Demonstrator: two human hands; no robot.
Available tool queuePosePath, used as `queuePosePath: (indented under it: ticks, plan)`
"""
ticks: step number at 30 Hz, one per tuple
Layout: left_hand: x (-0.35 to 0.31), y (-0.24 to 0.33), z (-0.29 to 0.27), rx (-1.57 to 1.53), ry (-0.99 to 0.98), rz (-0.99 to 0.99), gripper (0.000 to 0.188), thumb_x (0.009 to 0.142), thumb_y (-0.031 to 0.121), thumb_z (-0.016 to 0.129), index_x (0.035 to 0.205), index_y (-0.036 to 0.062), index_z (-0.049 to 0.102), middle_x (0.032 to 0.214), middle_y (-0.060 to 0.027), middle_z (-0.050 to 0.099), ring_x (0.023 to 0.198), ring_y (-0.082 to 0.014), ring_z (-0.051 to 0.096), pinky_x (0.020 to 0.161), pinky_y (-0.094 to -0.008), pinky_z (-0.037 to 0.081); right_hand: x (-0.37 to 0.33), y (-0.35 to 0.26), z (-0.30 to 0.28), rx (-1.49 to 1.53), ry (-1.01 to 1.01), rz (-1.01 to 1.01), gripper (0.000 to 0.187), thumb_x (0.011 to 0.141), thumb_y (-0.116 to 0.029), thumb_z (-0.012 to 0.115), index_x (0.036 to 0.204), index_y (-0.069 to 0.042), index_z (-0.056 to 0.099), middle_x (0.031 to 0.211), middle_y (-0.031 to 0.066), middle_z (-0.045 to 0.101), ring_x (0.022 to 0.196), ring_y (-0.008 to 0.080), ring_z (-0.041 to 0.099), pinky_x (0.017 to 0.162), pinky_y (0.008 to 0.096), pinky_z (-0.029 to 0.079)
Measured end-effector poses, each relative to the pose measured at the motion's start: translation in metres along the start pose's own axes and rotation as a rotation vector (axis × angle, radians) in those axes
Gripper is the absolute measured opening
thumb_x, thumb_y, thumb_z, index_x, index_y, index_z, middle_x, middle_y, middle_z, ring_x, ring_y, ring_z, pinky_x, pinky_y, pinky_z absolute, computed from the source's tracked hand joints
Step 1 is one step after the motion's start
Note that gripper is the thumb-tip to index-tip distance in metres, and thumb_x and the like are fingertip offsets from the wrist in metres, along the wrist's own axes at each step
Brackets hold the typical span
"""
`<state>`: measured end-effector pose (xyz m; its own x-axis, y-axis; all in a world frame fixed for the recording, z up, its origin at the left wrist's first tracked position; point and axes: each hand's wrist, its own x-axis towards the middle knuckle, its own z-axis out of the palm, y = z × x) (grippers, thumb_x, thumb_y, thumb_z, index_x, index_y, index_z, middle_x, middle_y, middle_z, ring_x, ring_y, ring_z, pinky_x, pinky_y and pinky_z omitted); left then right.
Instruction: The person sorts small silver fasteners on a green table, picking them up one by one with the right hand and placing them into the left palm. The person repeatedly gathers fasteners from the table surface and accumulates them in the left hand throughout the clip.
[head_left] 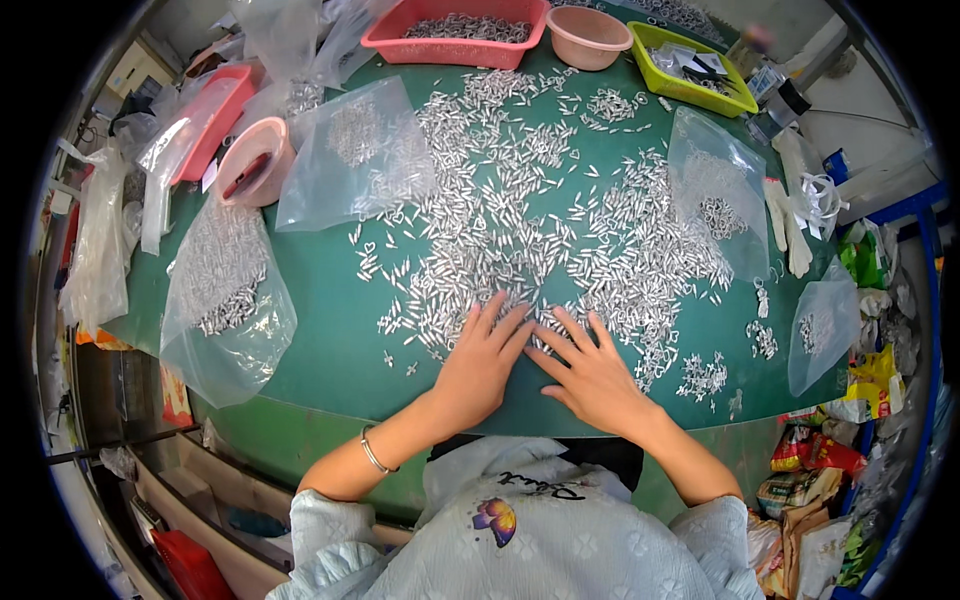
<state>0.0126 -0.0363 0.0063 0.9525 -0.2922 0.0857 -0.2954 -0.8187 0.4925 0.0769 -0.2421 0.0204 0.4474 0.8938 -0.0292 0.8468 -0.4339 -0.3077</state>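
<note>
A wide spread of small silvery metal pieces (490, 200), many of them slim and pointed, covers the middle of the green table (330, 330). At its near edge my left hand (478, 368) lies palm down, fingers stretched out and touching the pieces. Beside it my right hand (592, 376) rests in the same way, fingers spread over the near pieces. The two hands are close together, fingertips angled toward each other. Neither hand grips anything that I can see; what lies under the palms is hidden.
Clear bags of metal parts lie left (230, 290) and right (720, 200). Along the back stand a red tray (375, 40), a pink bowl (590, 38) and a yellow-green basket (690, 92). Another pink tub (275, 160) sits left. Small clusters (703, 376) lie right; white gloves (790, 230) hang near the right edge.
</note>
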Motion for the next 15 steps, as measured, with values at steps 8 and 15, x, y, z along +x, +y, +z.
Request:
queuePosePath:
  ticks: [8, 15]
  plan:
    - [-0.038, 0.018, 0.001, -0.192, 0.154, 0.015, 0.056, 0.072, -0.012, 0.055, 0.127, -0.0012, 0.056, 0.143, -0.0168, 0.046, 0.135, -0.0386, 0.041, 0.112, -0.0554, 0.030, -0.039, 0.013, 0.003, 0.210, 0.333, 0.154, 0.032, 0.082, -0.008, 0.070, 0.114, -0.009, 0.066, 0.135, 0.0103, 0.053, 0.130, 0.0368, 0.043, 0.107, 0.0502, 0.033]
    - [-0.066, 0.060, 0.019, -1.312, -0.175, -0.271, 0.024, 0.096, 0.005, 0.056, 0.118, 0.0013, 0.065, 0.111, -0.0084, 0.067, 0.091, -0.0137, 0.062, 0.077, -0.0273, 0.051, 0.014, -0.006, -0.002, 0.080, 0.368, 0.263, 0.051, 0.084, -0.019, 0.071, 0.129, -0.001, 0.055, 0.135, 0.0162, 0.050, 0.126, 0.0381, 0.045, 0.104, 0.0497, 0.035]
